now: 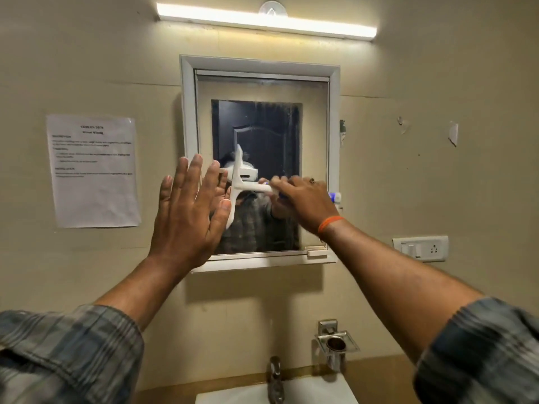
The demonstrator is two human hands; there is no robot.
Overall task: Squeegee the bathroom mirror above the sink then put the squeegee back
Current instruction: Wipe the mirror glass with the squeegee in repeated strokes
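Note:
A white-framed mirror hangs on the beige wall above the sink. My right hand grips the handle of a white squeegee, whose blade stands nearly upright against the lower left part of the glass. My left hand is open with fingers spread, raised flat in front of the mirror's left frame, just left of the blade. Whether it touches the frame or the blade I cannot tell. The glass looks hazy near the top.
A printed sheet is taped to the wall left of the mirror. A switch and socket plate sits at the right. Below are a metal tap and a wall-mounted metal holder. A tube light glows above.

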